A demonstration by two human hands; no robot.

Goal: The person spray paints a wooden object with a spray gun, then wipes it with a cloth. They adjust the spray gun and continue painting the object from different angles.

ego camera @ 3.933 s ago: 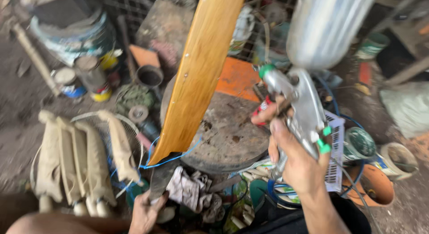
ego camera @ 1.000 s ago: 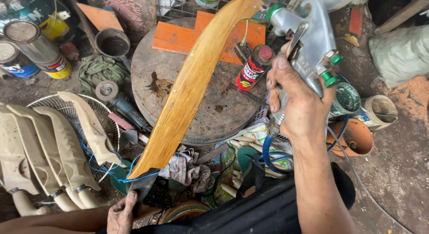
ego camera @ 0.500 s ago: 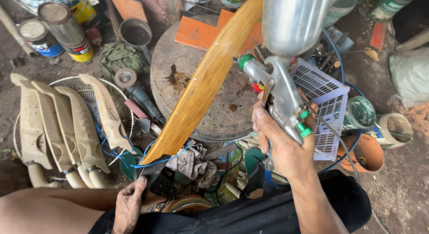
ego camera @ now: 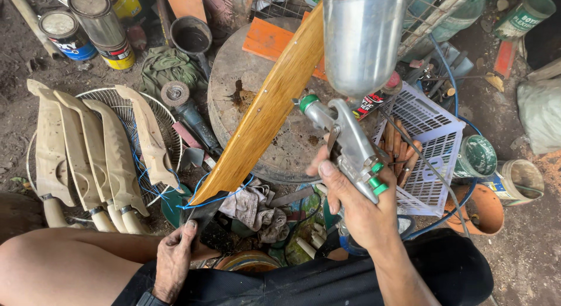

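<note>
Above the round wooden tabletop [ego camera: 245, 78], the left hand [ego camera: 174, 256] grips the dark lower end of a glossy curved wooden sheath [ego camera: 266, 110], holding it slanted and clear of clutter — the right hand [ego camera: 356, 204] clasps a spray gun [ego camera: 347, 142], nozzle facing the wood.

Glossy golden-brown wooden sheath [ego camera: 266, 110], long, slightly curved, tilted diagonally, lower dark end wrapped in blue wire. Metal spray gun [ego camera: 350, 148] with silver cup and green knobs, just beside it.
</note>
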